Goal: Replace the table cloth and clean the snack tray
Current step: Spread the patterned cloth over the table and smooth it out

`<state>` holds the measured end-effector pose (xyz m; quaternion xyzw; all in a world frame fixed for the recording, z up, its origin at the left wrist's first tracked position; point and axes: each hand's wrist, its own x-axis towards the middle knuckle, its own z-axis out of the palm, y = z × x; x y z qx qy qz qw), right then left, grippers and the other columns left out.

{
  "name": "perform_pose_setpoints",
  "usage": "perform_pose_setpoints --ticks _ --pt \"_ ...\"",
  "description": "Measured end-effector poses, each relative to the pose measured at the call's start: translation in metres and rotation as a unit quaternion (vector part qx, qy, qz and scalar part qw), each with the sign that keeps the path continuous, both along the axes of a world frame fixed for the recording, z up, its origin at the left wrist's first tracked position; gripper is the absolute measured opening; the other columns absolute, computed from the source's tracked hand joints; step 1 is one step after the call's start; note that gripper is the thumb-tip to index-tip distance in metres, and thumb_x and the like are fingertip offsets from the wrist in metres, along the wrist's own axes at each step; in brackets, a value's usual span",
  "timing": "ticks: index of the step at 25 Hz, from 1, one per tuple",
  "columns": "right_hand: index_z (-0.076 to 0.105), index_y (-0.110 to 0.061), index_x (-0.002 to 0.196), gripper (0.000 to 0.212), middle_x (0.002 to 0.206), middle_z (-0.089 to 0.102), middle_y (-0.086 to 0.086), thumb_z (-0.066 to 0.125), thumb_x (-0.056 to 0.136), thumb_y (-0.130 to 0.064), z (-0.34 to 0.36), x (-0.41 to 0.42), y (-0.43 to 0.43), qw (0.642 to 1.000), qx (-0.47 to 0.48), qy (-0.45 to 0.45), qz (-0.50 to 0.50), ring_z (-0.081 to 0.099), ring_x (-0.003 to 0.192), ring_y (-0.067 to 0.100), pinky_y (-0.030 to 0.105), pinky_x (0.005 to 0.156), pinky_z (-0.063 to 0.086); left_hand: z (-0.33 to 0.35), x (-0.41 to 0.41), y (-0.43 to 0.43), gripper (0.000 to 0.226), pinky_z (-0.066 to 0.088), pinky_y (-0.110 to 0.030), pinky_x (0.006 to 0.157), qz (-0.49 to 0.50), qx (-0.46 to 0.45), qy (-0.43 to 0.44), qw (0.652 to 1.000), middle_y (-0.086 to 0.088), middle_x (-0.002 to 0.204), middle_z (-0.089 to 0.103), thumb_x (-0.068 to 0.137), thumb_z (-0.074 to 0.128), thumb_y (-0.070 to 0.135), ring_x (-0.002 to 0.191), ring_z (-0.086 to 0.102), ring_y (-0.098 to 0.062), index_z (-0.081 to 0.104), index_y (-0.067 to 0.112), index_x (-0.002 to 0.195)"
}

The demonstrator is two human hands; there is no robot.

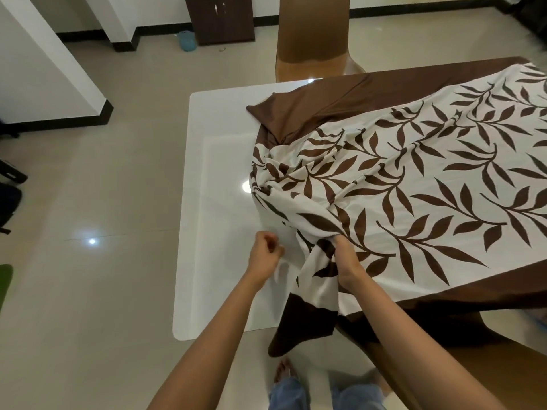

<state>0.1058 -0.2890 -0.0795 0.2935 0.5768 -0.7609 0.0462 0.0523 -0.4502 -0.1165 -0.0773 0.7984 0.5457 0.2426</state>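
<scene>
A white table cloth [414, 179] with brown leaves and a brown border lies bunched over the right part of a glossy white table [219, 202]. One brown corner hangs off the near edge. My right hand [344, 258] grips a gathered fold of the cloth near the table's front. My left hand [265, 251] hovers just left of that fold over the bare table top, its fingers curled with nothing in them. No snack tray is in view.
A brown chair [310, 39] stands at the table's far side, and a second brown chair [473, 365] sits at the near right. A dark cabinet [220, 19] and a blue bin [186, 41] stand by the back wall. My bare feet [284, 371] are on the tiled floor.
</scene>
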Motion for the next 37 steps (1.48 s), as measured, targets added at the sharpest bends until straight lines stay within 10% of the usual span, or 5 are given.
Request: perform_pose_setpoints --ticks 8,13,18,29,37 --pt "0.031 -0.038 0.144 0.070 0.152 0.035 0.001 0.056 0.081 -0.057 -0.007 0.013 0.036 0.969 0.080 0.047 0.230 0.031 0.140 0.018 0.033 0.105 0.040 0.014 0.001 0.064 0.014 0.056 -0.026 0.066 0.084 0.122 -0.142 0.979 -0.007 0.090 0.068 0.095 0.054 0.011 0.079 0.064 -0.018 0.064 0.009 0.106" --pt "-0.013 -0.041 0.149 0.086 0.155 -0.027 -0.012 0.017 0.080 -0.082 -0.073 0.022 0.052 0.696 0.588 0.034 0.411 -0.028 0.143 0.017 0.039 0.113 -0.022 0.014 -0.019 0.034 0.022 0.044 -0.036 0.088 0.281 0.152 -0.154 0.935 -0.010 0.106 0.054 0.102 0.039 0.018 0.093 0.053 -0.022 0.051 0.008 0.117" --pt "-0.003 -0.041 0.150 0.063 0.159 -0.012 -0.013 0.009 0.093 -0.063 -0.081 0.018 0.055 0.734 0.589 0.012 0.337 -0.017 0.145 0.008 0.031 0.114 -0.017 0.023 -0.013 0.024 0.021 0.045 -0.038 0.092 0.255 0.096 -0.072 0.959 -0.005 0.089 0.056 0.101 0.039 0.013 0.097 0.051 -0.024 0.049 0.017 0.083" --pt "-0.007 -0.040 0.150 0.081 0.160 -0.008 -0.011 0.011 0.082 -0.080 -0.085 0.028 0.099 0.734 0.618 -0.059 0.275 -0.010 0.146 0.007 0.037 0.117 -0.008 0.024 -0.022 0.002 0.024 0.044 -0.037 0.094 0.190 0.141 -0.149 0.960 -0.012 0.109 0.058 0.102 0.037 0.030 0.104 0.051 -0.025 0.054 0.013 0.104" --pt "-0.007 -0.035 0.152 0.092 0.161 -0.009 -0.005 0.013 0.076 -0.084 -0.083 0.027 0.109 0.737 0.615 -0.090 0.266 -0.012 0.147 0.012 0.040 0.116 -0.009 0.055 -0.014 -0.016 0.021 0.035 -0.012 0.049 0.039 -0.208 0.163 0.964 0.003 0.070 0.051 0.097 0.047 0.008 0.066 0.051 -0.011 0.054 0.010 0.077"
